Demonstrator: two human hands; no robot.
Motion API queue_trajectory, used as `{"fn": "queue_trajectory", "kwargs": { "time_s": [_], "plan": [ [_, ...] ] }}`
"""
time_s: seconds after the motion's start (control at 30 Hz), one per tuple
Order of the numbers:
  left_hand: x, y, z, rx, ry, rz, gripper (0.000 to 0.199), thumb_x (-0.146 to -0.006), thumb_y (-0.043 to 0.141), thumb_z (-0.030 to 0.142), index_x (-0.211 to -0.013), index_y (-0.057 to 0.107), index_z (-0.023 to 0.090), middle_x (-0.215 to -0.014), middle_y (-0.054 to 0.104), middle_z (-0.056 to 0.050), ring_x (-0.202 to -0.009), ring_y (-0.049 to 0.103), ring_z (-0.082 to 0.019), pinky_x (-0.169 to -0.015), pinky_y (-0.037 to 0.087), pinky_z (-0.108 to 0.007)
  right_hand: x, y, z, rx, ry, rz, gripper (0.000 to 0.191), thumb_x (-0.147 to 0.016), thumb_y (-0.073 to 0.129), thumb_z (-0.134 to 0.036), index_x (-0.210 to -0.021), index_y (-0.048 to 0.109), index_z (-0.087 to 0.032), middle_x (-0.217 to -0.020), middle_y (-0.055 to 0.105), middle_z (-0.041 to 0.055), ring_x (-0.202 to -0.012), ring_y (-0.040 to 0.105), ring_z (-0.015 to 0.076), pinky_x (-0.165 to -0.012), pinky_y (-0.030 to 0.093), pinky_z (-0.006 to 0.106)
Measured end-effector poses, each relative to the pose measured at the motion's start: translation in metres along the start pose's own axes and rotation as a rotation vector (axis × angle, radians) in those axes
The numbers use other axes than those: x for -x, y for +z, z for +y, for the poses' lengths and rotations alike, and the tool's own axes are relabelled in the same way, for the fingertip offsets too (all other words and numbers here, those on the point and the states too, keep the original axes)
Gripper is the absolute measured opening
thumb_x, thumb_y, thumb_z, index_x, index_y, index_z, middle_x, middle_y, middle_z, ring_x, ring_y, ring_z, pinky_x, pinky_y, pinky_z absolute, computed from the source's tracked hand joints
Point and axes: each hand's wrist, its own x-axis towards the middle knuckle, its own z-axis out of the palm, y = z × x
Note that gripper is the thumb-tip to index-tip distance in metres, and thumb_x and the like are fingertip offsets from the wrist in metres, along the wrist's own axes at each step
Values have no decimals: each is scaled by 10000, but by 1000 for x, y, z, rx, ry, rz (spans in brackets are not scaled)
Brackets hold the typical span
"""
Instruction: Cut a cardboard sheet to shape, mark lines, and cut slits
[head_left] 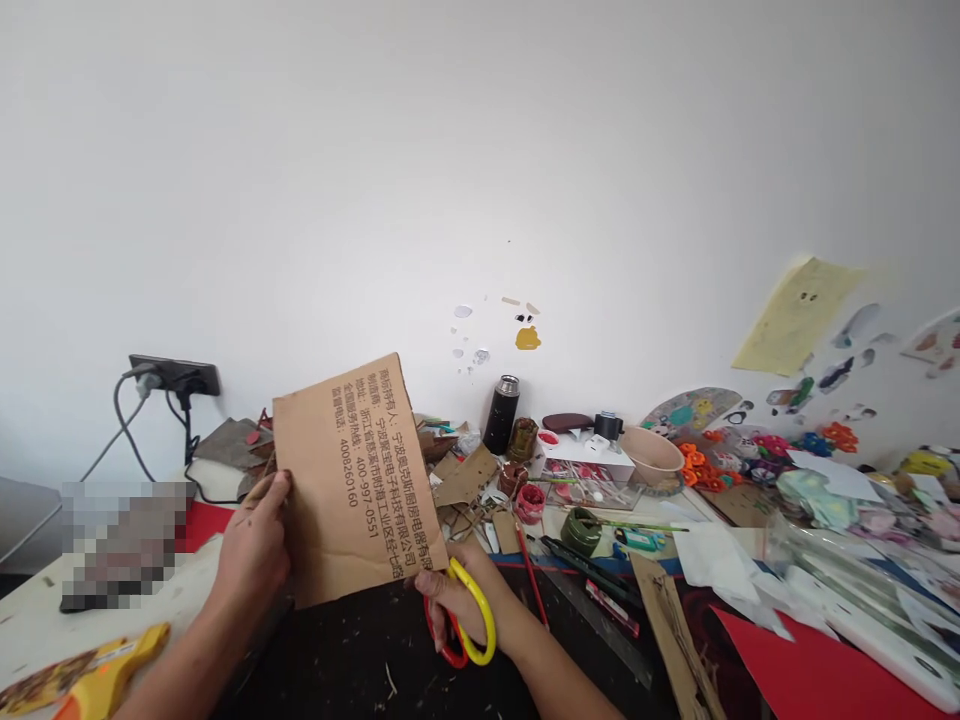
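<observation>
A flat piece of brown cardboard [322, 500] printed with dark Chinese text is held up, tilted, above the dark work mat. My left hand [262, 535] grips its left edge, thumb on the front face. At the lower right corner, my right hand [465, 595] pinches the cardboard and also carries scissors [484, 630] with one yellow and one red handle loop. The scissor blades are hidden behind the cardboard and hand.
A yellow glue gun [112, 675] lies at the lower left. Behind stand a black thermos [502, 415], paint jars [530, 503] and a pinkish bowl [652, 457]. Red paper [802, 660] and a clear ruler [600, 625] lie right. A power strip [175, 375] is on the wall.
</observation>
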Motion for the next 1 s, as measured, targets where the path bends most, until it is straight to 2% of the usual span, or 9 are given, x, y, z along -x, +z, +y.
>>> {"fn": "queue_trajectory", "kwargs": {
  "time_s": [0.07,0.17,0.27,0.4,0.5,0.57,0.73,0.83,1.0],
  "plan": [
    [2,-7,8,-84,49,-21,404,-872,711,631,-1064,757,278,-1160,826,-82,-1219,722,-363,-988,608,-452,0,-5,-4,-19,-2,28,809,-747,686,-992,-906,616,-202,-490,572,-29,-424,594,170,-428,436,233],
    [-1,-12,12,-238,124,-118,504,-865,679,740,-1015,756,266,-1125,831,-100,-1168,729,-402,-961,605,-482,0,-12,-9,-47,-12,92,850,-778,549,-1055,-814,591,-206,-502,584,4,-431,630,186,-406,410,233],
    [-11,-12,5,-133,83,-220,560,-789,717,810,-980,740,284,-1070,837,-76,-1113,745,-371,-898,619,-436,0,-17,-13,-64,-15,137,864,-791,499,-1069,-784,585,-209,-512,598,17,-435,646,191,-399,401,236],
    [-21,-8,-9,35,5,-350,731,-614,845,868,-1001,740,258,-1063,838,-84,-1055,762,-338,-784,616,-372,1,-20,-17,-91,16,217,893,-759,509,-1084,-918,599,-210,-487,573,-24,-420,643,206,-388,381,236],
    [-21,-8,-13,7,39,-347,782,-568,844,910,-985,763,253,-1046,843,-74,-1053,751,-328,-811,605,-359,1,-19,-19,-68,24,223,895,-760,521,-1077,-957,601,-208,-486,583,-25,-412,636,208,-388,389,239],
    [-18,-9,-11,-94,90,-351,760,-597,804,935,-963,793,269,-1021,847,-56,-1060,744,-327,-858,598,-361,2,-17,-20,-56,14,205,867,-781,535,-1057,-946,607,-208,-485,592,-16,-408,628,206,-385,384,242],
    [-5,-8,4,-361,234,-545,748,-732,664,944,-970,860,263,-998,864,-70,-1008,767,-359,-910,608,-401,1,-15,-20,-108,-24,185,755,-797,640,-963,-864,632,-211,-539,623,4,-424,596,197,-404,414,273],
    [1,-5,10,-467,335,-558,734,-776,613,915,-984,878,263,-1074,876,-81,-1084,773,-387,-969,603,-423,-2,-16,-14,-158,-22,237,662,-787,733,-869,-827,655,-213,-569,637,3,-463,567,187,-443,441,291],
    [5,3,13,-630,394,-548,664,-820,585,841,-993,895,281,-1192,871,-99,-1177,770,-414,-982,608,-438,-12,-24,-2,-287,-4,317,479,-710,900,-623,-740,681,-198,-687,693,18,-644,656,201,-624,521,312]
  ]
}}
